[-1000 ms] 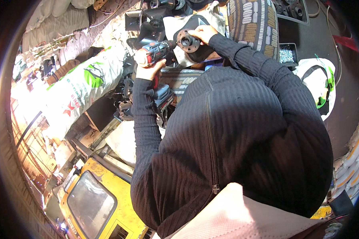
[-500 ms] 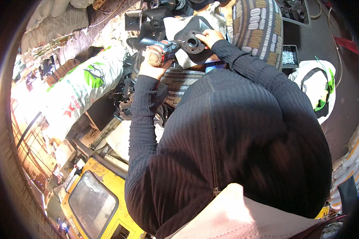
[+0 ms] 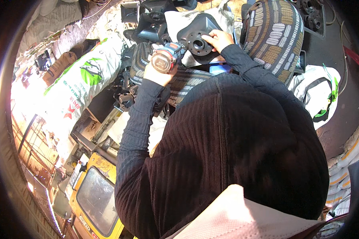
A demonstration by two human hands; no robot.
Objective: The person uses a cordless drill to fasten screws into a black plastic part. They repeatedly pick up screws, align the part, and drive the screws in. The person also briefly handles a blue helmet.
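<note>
My left hand (image 3: 157, 76) is wrapped round a blue-and-red power driver (image 3: 166, 59), whose front end points right, at the edge of a black flanged part (image 3: 205, 48). This part has a round plate with a central hole and smaller holes around it, on a wider black body. My right hand (image 3: 222, 40) grips the plate's right edge, fingertips near its rim. Whether a small screw sits at the driver's tip is too small to tell. Under the part lies a white cloth or sack (image 3: 175, 20).
Several similar black parts (image 3: 151, 18) sit at the upper left. A patterned cushion (image 3: 273, 38) curves along the right, with more patterned fabric (image 3: 187, 81) near my body. A white-green sack (image 3: 83, 79) lies left, a white bag (image 3: 317, 93) right. Yellow machinery (image 3: 95, 199) stands lower left.
The view has shifted, so the surroundings sit differently. Both hands, the driver and the flanged part appear slightly further right. My grips look the same.
</note>
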